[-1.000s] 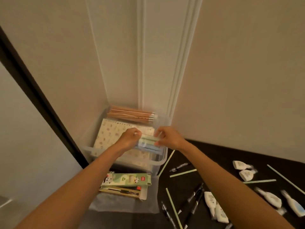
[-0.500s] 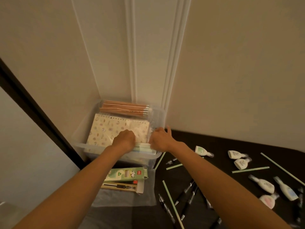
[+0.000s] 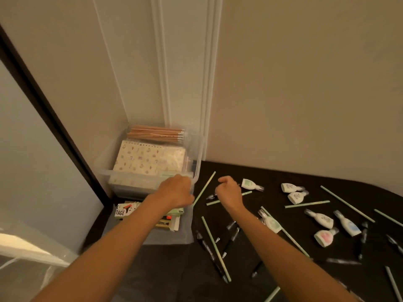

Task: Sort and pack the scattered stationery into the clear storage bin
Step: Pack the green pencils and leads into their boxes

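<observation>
The clear storage bin [image 3: 198,158] stands in the corner and holds patterned notebooks [image 3: 148,158] and a bundle of wooden pencils [image 3: 156,134]. My left hand [image 3: 176,190] is at the bin's front right corner, back up, fingers curled out of sight. My right hand [image 3: 229,190] hovers over the black table, loosely curled and holding nothing, above a black pen and a green stick [image 3: 212,202]. Correction tapes [image 3: 291,188] lie scattered to the right. More green sticks [image 3: 214,247] and black pens [image 3: 210,251] lie in front.
Small printed boxes [image 3: 125,211] sit on a translucent lid [image 3: 170,238] in front of the bin. Walls close in behind and to the left, with a black frame [image 3: 54,120]. A plastic bag [image 3: 26,258] lies at the lower left.
Both hands have let go of the pastel pack in the bin and drawn back. My right hand moved right over the table; my left hand is at the bin's front corner.
</observation>
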Tool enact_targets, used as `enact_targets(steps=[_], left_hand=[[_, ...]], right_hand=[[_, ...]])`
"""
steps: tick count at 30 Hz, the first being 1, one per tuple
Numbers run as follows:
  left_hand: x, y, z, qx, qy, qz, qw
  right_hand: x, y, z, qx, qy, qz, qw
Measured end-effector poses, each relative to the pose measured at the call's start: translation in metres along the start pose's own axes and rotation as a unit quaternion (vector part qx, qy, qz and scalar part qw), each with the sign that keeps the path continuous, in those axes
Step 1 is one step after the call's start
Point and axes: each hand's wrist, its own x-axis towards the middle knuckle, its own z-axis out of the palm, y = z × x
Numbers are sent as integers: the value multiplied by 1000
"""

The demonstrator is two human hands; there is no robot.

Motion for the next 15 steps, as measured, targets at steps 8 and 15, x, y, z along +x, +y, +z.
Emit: enact_targets(steps=[8,15], left_hand=[[16,-42,89,121,-27,-42,991],[25,-52,124,177,56,10,983]], right_hand=[[-3,42,43,-27,-107,27,993],[5,61,60,-7,-91,-45,995]])
